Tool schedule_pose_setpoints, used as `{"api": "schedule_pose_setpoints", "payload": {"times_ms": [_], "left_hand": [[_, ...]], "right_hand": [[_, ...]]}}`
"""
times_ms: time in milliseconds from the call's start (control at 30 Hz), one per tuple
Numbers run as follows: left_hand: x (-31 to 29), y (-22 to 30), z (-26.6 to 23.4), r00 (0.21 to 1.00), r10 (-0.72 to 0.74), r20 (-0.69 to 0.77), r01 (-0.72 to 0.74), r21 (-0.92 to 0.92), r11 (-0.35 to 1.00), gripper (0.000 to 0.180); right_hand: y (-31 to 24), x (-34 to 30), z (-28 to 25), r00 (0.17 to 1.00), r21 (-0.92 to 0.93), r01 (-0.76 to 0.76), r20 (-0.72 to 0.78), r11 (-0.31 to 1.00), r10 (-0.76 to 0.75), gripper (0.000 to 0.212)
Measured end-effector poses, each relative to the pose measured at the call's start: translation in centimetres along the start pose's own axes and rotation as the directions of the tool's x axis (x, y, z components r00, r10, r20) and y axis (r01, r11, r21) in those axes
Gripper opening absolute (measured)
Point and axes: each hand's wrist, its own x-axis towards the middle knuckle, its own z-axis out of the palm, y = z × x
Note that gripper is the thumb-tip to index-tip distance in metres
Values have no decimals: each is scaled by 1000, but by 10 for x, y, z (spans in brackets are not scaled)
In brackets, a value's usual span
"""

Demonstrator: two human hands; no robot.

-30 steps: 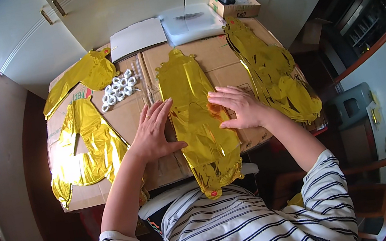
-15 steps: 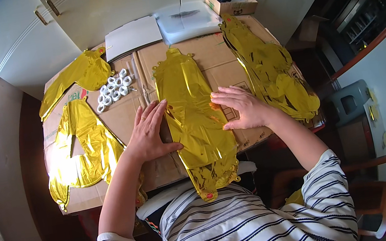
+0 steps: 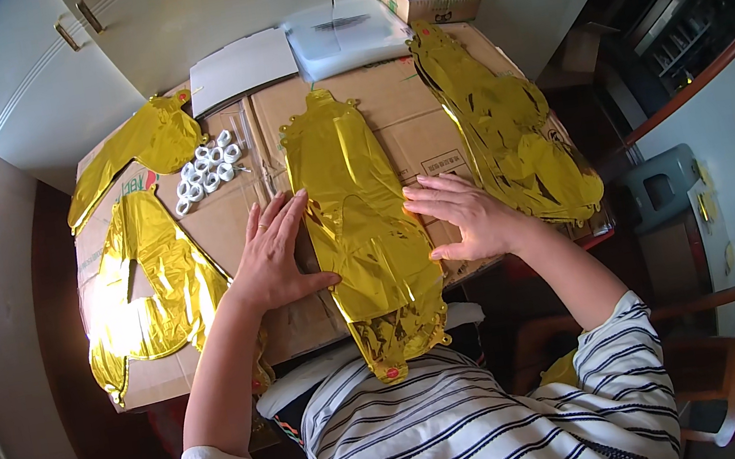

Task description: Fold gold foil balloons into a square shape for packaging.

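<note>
A flat gold foil balloon, folded lengthwise, lies in front of me on the cardboard-covered table. Its lower end hangs over the near edge toward my lap. Along its left side rests my left hand, fingers stretched and apart, thumb on the foil's edge. My right hand lies along the opposite side with its fingers spread, fingertips touching the edge. Neither hand grips anything. Small tabs stick out around the balloon's far end.
More gold foil balloons lie at the left, the far left and in a stack at the right. Several white ribbon rolls sit beside white card sheets, clear plastic bags and a small box. A wooden chair stands at right.
The view has shifted slightly. Both hands stay at the balloon's sides, and the foil between them looks flatter and smoother.
</note>
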Motion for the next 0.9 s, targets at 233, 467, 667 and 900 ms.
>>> {"api": "schedule_pose_setpoints", "payload": {"times_ms": [233, 467, 667, 900], "left_hand": [[-1, 2, -1, 1000, 5, 1, -5, 11, 1000, 126], [-3, -1, -1, 999, 50, -10, -49, 81, 996, 116], [-5, 0, -3, 999, 37, 7, -37, 79, 996, 114], [-6, -13, -1, 996, 33, -83, -31, 29, 999, 99]], "right_hand": [[-3, 9, 1, 998, 73, -12, -58, 997, 17, 75], [0, 25, 20, 999, -137, 16, -43, 990, -22, 69], [5, 23, 22, 998, -129, 25, -51, 991, -31, 70], [5, 24, 19, 998, -135, 40, -45, 990, -46, 68]]}}
